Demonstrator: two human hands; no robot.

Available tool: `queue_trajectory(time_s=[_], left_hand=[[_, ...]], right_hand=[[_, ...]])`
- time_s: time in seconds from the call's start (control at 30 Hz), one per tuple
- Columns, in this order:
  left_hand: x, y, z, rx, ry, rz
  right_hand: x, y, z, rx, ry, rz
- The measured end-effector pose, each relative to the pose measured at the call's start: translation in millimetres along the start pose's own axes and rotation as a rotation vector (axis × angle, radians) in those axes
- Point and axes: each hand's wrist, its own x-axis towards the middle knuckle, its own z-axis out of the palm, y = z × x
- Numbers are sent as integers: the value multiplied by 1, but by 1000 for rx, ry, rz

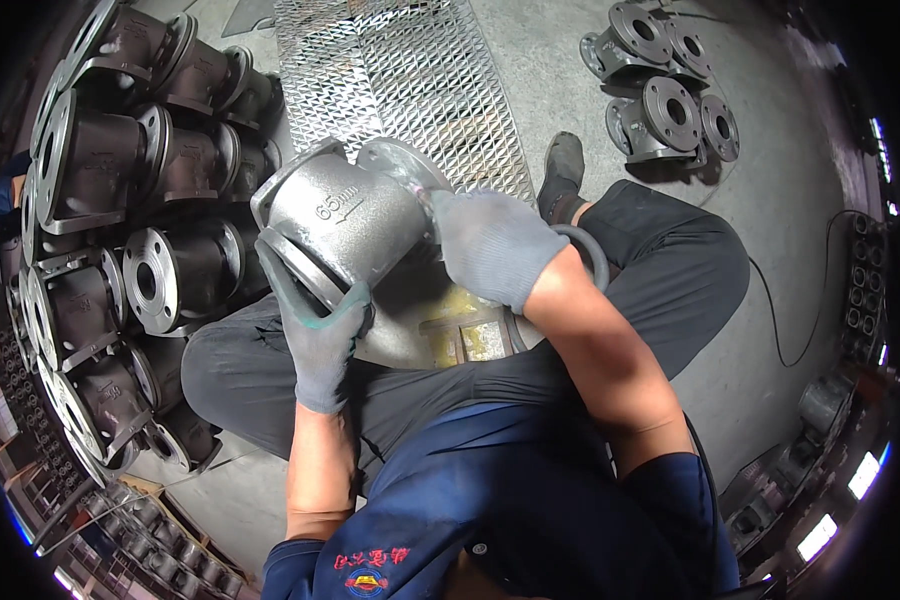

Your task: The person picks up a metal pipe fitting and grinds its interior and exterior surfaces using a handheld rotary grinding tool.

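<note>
A grey cast-metal valve body (345, 215) with round flanges sits tilted in front of me, between my knees. Raised lettering and an arrow mark its side. My left hand (320, 325), in a grey glove with green on the fingers, grips the near-left flange, thumb and fingers on either side of its rim. Against the far-right flange (402, 165), my right hand (490, 245) is closed in a grey glove. What its fingers hold is hidden, though a small pinkish tip shows at them. A thick grey hose (592, 255) curves behind the right wrist.
Stacked flanged valve bodies (90, 165) rise close on my left. Several more castings (660, 115) stand on the floor at far right. A patterned metal plate (410, 80) lies ahead. A black cable (780, 330) runs along the floor at right, beyond my knee.
</note>
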Motion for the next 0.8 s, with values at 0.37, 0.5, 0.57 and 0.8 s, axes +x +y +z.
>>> queue_trajectory(time_s=[0.37,0.5,0.57,0.8], left_hand=[[1,4,-3,-244,30,-107],[3,3,-2,-286,24,-109],[5,2,-3,-325,8,-105],[5,0,-3,-292,13,-76]], right_hand=[[-14,14,52,69,-2,100],[-13,26,38,26,-87,55],[-12,35,40,-19,-103,-33],[-33,25,46,75,-58,21]])
